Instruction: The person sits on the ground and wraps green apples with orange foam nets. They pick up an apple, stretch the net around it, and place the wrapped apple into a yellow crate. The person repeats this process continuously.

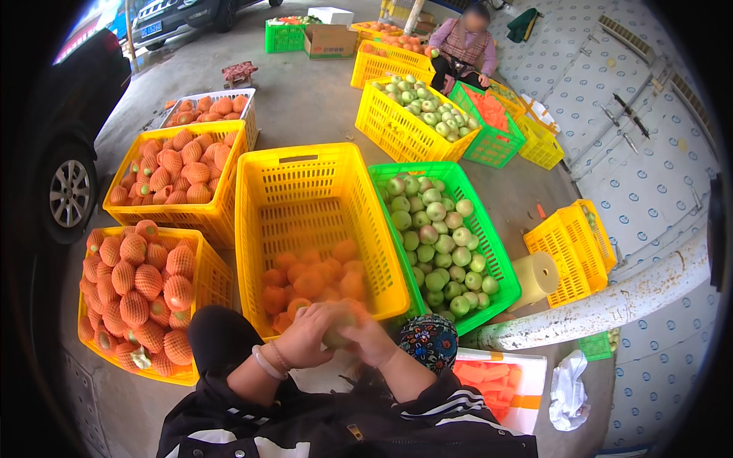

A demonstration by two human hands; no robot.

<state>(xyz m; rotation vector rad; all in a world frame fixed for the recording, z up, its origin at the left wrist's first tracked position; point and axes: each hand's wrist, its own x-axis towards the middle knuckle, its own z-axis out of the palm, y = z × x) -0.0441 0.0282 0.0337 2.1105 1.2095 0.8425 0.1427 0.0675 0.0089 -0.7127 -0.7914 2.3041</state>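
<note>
Above the near edge of a yellow plastic crate (252, 229), my left hand (306, 336) and my right hand (371, 342) meet around a green apple (338, 332). An orange foam net sleeve (356, 309) shows at the fingers of my right hand; blur hides how far it covers the fruit. Inside this crate, fruits in orange foam nets (309, 280) lie heaped at the near end, while the slotted far floor is bare. Against its right side stands a green plastic crate (498, 269) of bare green and reddish apples (441, 246).
Yellow crates (215, 263) (114, 214) of netted fruit stand left, near a car wheel (70, 192). A white foam box (532, 378) of orange nets (487, 380) lies right, below a rusty white pole (601, 297). A person (467, 46) sits among crates at the back.
</note>
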